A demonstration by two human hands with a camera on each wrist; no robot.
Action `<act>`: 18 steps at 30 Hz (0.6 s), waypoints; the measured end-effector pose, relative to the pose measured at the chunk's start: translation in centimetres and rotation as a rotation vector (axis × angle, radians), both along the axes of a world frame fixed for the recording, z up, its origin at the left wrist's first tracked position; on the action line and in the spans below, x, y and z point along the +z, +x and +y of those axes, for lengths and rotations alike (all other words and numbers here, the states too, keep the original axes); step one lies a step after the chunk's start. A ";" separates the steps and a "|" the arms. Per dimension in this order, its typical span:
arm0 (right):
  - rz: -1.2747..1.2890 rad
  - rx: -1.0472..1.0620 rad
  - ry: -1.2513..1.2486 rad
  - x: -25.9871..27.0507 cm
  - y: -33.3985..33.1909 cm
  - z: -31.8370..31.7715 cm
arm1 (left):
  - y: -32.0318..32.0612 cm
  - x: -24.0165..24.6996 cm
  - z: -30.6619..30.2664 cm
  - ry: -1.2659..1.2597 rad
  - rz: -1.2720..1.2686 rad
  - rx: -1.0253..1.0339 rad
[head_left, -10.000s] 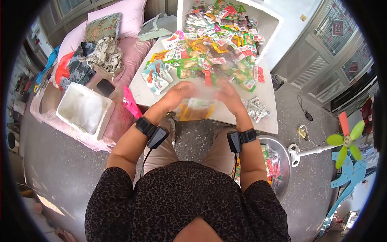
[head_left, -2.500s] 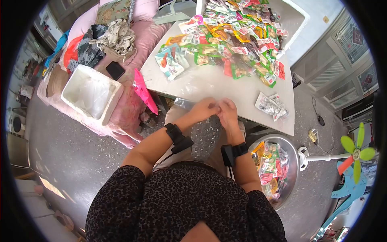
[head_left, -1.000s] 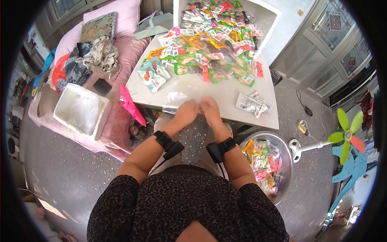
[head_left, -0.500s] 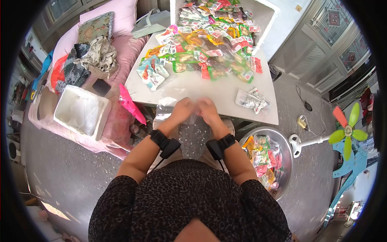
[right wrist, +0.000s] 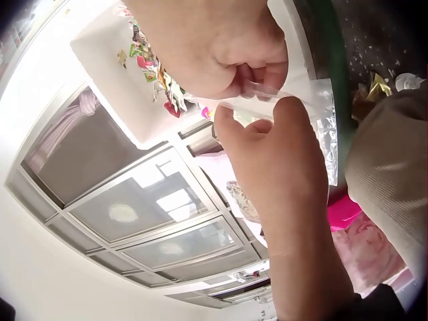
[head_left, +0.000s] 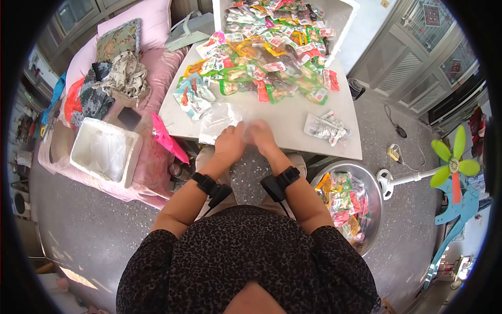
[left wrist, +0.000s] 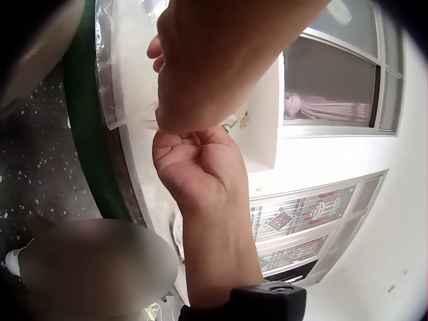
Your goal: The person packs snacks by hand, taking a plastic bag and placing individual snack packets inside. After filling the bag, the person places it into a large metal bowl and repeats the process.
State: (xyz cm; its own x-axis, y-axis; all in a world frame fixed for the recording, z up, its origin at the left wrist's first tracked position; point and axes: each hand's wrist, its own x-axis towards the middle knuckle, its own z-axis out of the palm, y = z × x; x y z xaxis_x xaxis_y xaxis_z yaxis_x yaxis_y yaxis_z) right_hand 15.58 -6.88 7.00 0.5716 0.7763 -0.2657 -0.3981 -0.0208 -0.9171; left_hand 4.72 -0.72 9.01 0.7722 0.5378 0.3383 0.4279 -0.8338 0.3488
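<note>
A clear plastic bag (head_left: pixel 215 121) lies flat at the table's front edge, mostly to the left of my hands. My left hand (head_left: pixel 230 142) pinches its edge between thumb and finger; in the right wrist view the clear film (right wrist: pixel 257 89) stretches between both hands. Close beside it, my right hand (head_left: pixel 260 135), slightly blurred, has curled fingers holding the same film. In the left wrist view, my left forearm hides part of the fingers, while the right palm (left wrist: pixel 200 167) faces the camera.
Colourful food packets (head_left: pixel 277 68) heap out of a white foam box (head_left: pixel 342 31) onto the table (head_left: pixel 277 115). Silver-white packets (head_left: pixel 327 128) lie right. A metal basin (head_left: pixel 377 209) of packets stands on the floor right, near a fan (head_left: pixel 454 165). A bed holds another foam box (head_left: pixel 104 152).
Ten seconds ago a yellow-edged packet hung between my hands at the table edge; now they hold the clear bag. In the last second, the hands moved slightly left and the bag spread further onto the table.
</note>
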 end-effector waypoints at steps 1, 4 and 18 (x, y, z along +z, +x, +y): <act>-0.010 -0.002 -0.012 0.2 0.1 0.0 | 0.1 0.0 0.4 0.007 -0.035 0.004; -0.081 -0.009 -0.013 0.8 0.6 0.1 | 0.5 1.4 1.2 0.098 -0.142 -0.007; 0.033 -0.366 0.172 -3.7 16.9 -0.9 | 4.3 -5.0 2.6 -0.043 -0.024 -0.054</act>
